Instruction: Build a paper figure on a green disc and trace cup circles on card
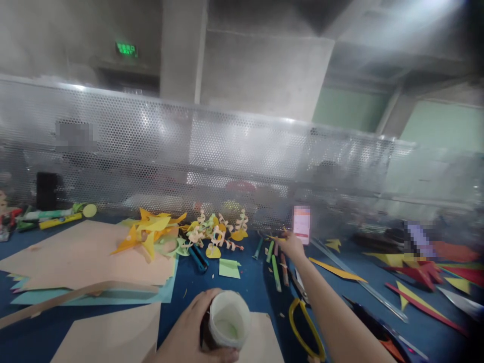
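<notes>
My left hand point(192, 327) is wrapped around a white-rimmed cup point(230, 317). Its mouth faces me and shows a pale inside with a greenish patch at the bottom; its side looks dark. My right hand point(293, 246) is stretched forward over the table, fingers drawn together by a thin yellow piece point(277, 238); whether it grips that piece is too small to make out. Just left of this hand lie several green pens point(276, 272) and a brownish-pink pen point(284, 269). Yellow-handled scissors point(306, 327) lie beneath my right forearm, partly hidden.
Pale paper sheets point(91, 257) are stacked on the left, with orange paper shapes point(147, 234) on them. Curled paper pieces point(217, 232), a teal cutter point(198, 258) and a green note point(229, 268) lie mid-table. A lit phone point(301, 219), a clear ruler point(378, 297) and a perforated screen point(242, 146) stand beyond.
</notes>
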{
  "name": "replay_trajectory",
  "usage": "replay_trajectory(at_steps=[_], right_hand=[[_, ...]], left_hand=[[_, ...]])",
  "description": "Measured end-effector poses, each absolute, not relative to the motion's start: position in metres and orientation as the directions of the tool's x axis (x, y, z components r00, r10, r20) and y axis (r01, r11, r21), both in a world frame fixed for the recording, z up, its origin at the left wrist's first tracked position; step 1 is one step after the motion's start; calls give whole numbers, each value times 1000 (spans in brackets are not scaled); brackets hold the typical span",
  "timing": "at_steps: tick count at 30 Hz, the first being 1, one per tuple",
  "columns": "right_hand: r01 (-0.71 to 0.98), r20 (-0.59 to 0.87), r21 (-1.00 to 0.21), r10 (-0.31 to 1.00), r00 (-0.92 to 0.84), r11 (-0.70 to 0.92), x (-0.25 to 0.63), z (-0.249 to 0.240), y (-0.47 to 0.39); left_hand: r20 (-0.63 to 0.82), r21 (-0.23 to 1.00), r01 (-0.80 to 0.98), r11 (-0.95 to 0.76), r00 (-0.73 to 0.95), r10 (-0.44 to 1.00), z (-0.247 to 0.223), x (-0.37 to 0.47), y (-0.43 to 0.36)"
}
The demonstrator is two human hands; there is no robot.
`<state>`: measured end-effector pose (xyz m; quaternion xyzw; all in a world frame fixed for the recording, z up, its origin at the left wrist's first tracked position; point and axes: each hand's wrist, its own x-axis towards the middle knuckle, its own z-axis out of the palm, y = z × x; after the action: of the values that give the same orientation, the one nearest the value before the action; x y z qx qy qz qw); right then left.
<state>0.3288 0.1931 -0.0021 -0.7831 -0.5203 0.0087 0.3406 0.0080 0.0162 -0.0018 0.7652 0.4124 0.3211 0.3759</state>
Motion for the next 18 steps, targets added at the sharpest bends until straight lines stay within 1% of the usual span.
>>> replay_trajectory(at_steps=[4,7,9,11,13,15,18], right_hand=[[856,177,-407,892,416,-319,320,-9,188],[876,112,-338,910,399,-343,314,-7,189],[881,85,-320,916,393,-348,312,-2,191],[878,65,-326,919,390,-350,311,3,193],[870,45,-357,925,378,-339,312,9,192],[858,21,-412,938,347,-308,314,16,190],[811,-25,-531,961,275,-245,319,30,180]], left_hand=[[188,840,383,-383,457,869,-1,9,16],[208,836,381,-396,448,870,1,9,15],[211,836,377,-399,450,868,2,10,15],[203,838,379,-392,451,869,4,10,14],[195,839,385,-384,446,873,5,11,13],[195,839,389,-380,438,878,4,11,12],[200,839,388,-381,431,880,2,11,11]])
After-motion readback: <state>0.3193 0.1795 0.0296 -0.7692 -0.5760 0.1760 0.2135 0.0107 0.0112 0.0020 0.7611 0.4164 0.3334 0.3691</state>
